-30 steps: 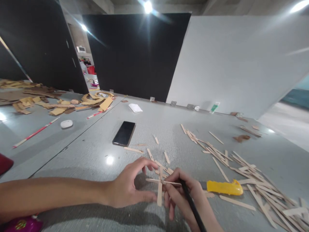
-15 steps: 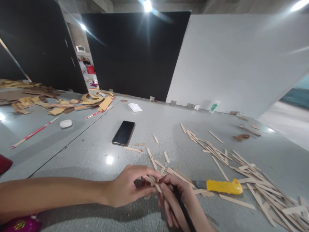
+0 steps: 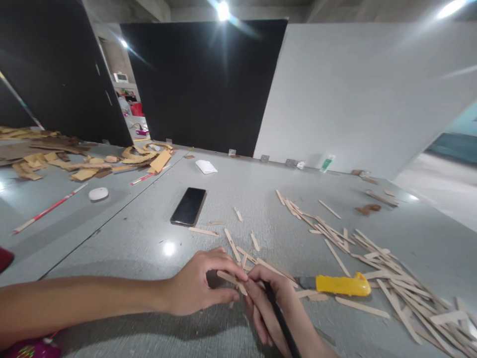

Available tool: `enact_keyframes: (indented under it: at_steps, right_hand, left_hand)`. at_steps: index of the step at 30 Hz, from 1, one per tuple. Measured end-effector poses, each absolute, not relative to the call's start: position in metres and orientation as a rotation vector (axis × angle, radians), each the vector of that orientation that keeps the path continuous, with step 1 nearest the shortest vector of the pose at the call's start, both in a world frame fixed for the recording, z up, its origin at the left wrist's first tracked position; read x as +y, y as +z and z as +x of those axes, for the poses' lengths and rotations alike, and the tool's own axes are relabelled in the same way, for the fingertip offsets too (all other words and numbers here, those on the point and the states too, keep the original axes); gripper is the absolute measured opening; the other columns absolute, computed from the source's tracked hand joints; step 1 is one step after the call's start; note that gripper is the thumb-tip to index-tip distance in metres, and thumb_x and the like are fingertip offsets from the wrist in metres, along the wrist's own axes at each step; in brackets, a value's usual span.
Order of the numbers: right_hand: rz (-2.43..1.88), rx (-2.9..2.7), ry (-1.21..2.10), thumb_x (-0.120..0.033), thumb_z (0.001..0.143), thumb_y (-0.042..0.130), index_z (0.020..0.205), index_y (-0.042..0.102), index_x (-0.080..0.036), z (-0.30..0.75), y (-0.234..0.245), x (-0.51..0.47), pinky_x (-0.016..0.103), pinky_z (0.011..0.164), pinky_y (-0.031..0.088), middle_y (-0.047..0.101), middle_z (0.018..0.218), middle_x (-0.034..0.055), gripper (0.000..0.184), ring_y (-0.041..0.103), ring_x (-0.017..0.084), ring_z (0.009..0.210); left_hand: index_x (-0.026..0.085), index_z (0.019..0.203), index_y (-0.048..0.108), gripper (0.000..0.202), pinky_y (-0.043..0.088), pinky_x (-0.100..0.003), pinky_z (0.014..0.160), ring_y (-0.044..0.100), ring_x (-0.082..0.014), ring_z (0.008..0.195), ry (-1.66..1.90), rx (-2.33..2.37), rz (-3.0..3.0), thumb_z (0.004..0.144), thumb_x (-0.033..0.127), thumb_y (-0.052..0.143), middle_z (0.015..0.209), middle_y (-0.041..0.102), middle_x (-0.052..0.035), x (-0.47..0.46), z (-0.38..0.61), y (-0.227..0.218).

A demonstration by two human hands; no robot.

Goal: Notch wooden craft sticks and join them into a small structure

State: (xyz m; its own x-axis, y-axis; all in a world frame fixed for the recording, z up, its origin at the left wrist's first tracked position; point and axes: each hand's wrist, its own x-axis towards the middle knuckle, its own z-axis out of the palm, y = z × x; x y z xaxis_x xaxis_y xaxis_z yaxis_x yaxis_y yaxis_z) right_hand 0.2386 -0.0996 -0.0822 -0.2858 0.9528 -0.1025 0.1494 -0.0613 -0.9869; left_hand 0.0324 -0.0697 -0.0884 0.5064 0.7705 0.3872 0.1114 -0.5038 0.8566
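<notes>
My left hand (image 3: 197, 286) curves around a small piece of joined craft sticks (image 3: 228, 277); its index fingertip meets the piece's right end, its thumb lying lower. Pinching that same end is my right hand (image 3: 274, 303), which also holds a slim black rod-like tool (image 3: 278, 313) between thumb and index finger. The tool's tip is hidden. Just beyond the hands lie loose craft sticks (image 3: 232, 244). A yellow-handled cutter (image 3: 341, 284) rests right of my right hand, its dark blade pointing toward it.
A large pile of craft sticks (image 3: 402, 293) spreads across the right side. Beyond my left hand lie a black phone (image 3: 189, 206), a white case (image 3: 99, 194) and a folded paper (image 3: 206, 166). Cardboard scraps (image 3: 85, 161) cover the far left. Black and white panels (image 3: 335, 89) stand behind.
My left thumb has dropped lower, widening the gap to its index finger. The joined sticks stay between the hands. The whole view has shifted slightly.
</notes>
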Motion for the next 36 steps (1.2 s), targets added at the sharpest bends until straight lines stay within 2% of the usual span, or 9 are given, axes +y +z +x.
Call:
enact_keyframes:
  at_steps: [10, 15, 19, 21, 25, 27, 30, 33, 36]
  right_hand:
    - [-1.189, -1.458, 1.465, -0.078, 0.093, 0.061, 0.074, 0.054, -0.022, 0.238, -0.088, -0.1, 0.014, 0.031, 0.024, 0.048, 0.041, -0.0097, 0.06, 0.038, 0.005, 0.028]
    - [-1.159, -1.467, 1.437, -0.071, 0.098, 0.062, 0.078, 0.056, -0.021, 0.243, -0.096, -0.098, 0.015, 0.035, 0.028, 0.052, 0.05, -0.0086, 0.054, 0.04, 0.004, 0.033]
    - [-1.107, -1.504, 1.393, -0.068, 0.101, 0.059, 0.084, 0.059, -0.02, 0.247, -0.094, -0.096, 0.017, 0.04, 0.03, 0.05, 0.055, -0.0083, 0.051, 0.041, 0.006, 0.041]
    - [-1.066, -1.53, 1.381, -0.064, 0.104, 0.057, 0.087, 0.06, -0.02, 0.248, -0.092, -0.096, 0.018, 0.041, 0.03, 0.048, 0.055, -0.0088, 0.047, 0.039, 0.007, 0.043]
    - [-1.069, -1.661, 1.23, -0.054, 0.107, 0.056, 0.084, 0.062, -0.021, 0.25, -0.088, -0.096, 0.022, 0.049, 0.039, 0.056, 0.063, -0.0047, 0.041, 0.048, 0.011, 0.051]
    - [-1.11, -1.798, 1.038, -0.044, 0.107, 0.056, 0.086, 0.066, -0.021, 0.254, -0.087, -0.094, 0.026, 0.059, 0.047, 0.064, 0.071, -0.0003, 0.033, 0.06, 0.016, 0.064]
    - [-1.151, -1.928, 0.609, -0.027, 0.105, 0.053, 0.105, 0.07, -0.023, 0.261, -0.088, -0.091, 0.031, 0.073, 0.054, 0.074, 0.089, 0.0044, 0.017, 0.07, 0.022, 0.079]
    - [-1.111, -1.932, 0.394, -0.017, 0.102, 0.052, 0.123, 0.063, -0.025, 0.267, -0.088, -0.091, 0.03, 0.075, 0.057, 0.077, 0.098, 0.0051, 0.025, 0.075, 0.021, 0.081]
    - [-1.016, -1.971, 0.467, -0.018, 0.102, 0.056, 0.118, 0.062, -0.025, 0.268, -0.088, -0.095, 0.026, 0.068, 0.057, 0.077, 0.088, 0.0017, 0.018, 0.074, 0.019, 0.072]
  left_hand:
    - [0.023, 0.111, 0.077, 0.025, 0.05, -0.033, 0.089, 0.067, -0.0192, 0.096, 1.009, 0.68, 1.914, 0.087, 0.019, 0.085, 0.1, 0.075, -0.0032, -0.069, 0.032, -0.088]
    - [0.026, 0.132, 0.065, 0.042, 0.049, -0.033, 0.087, 0.062, -0.0179, 0.093, 1.047, 0.659, 1.893, 0.092, 0.024, 0.079, 0.115, 0.07, -0.0054, -0.071, 0.031, -0.088]
    - [0.024, 0.141, 0.051, 0.045, 0.051, -0.034, 0.084, 0.057, -0.0171, 0.088, 1.032, 0.654, 1.861, 0.097, 0.02, 0.059, 0.121, 0.066, -0.01, -0.072, 0.029, -0.085]
    - [0.02, 0.136, 0.056, 0.042, 0.051, -0.03, 0.076, 0.058, -0.017, 0.081, 0.984, 0.641, 1.874, 0.094, 0.018, 0.057, 0.105, 0.068, -0.008, -0.073, 0.029, -0.083]
    - [0.017, 0.102, 0.069, 0.014, 0.042, -0.024, 0.059, 0.052, -0.0123, 0.061, 0.941, 0.68, 1.913, 0.093, 0.014, 0.059, 0.075, 0.064, -0.001, -0.073, 0.032, -0.082]
    - [0.017, 0.092, 0.071, 0.013, 0.041, -0.023, 0.059, 0.051, -0.0116, 0.06, 0.97, 0.728, 1.931, 0.095, 0.014, 0.059, 0.071, 0.062, -0.0001, -0.073, 0.033, -0.082]
    - [0.017, 0.091, 0.071, 0.018, 0.041, -0.023, 0.06, 0.051, -0.0121, 0.062, 1.055, 0.806, 1.954, 0.097, 0.012, 0.055, 0.072, 0.061, 0.0, -0.074, 0.033, -0.083]
    - [0.016, 0.094, 0.071, 0.018, 0.042, -0.024, 0.063, 0.052, -0.013, 0.066, 1.148, 0.852, 1.983, 0.097, 0.01, 0.055, 0.078, 0.062, -0.0021, -0.076, 0.032, -0.086]
    - [0.016, 0.1, 0.073, 0.015, 0.043, -0.025, 0.062, 0.054, -0.0133, 0.066, 1.174, 0.817, 2.024, 0.097, 0.014, 0.059, 0.083, 0.065, -0.0042, -0.077, 0.031, -0.091]
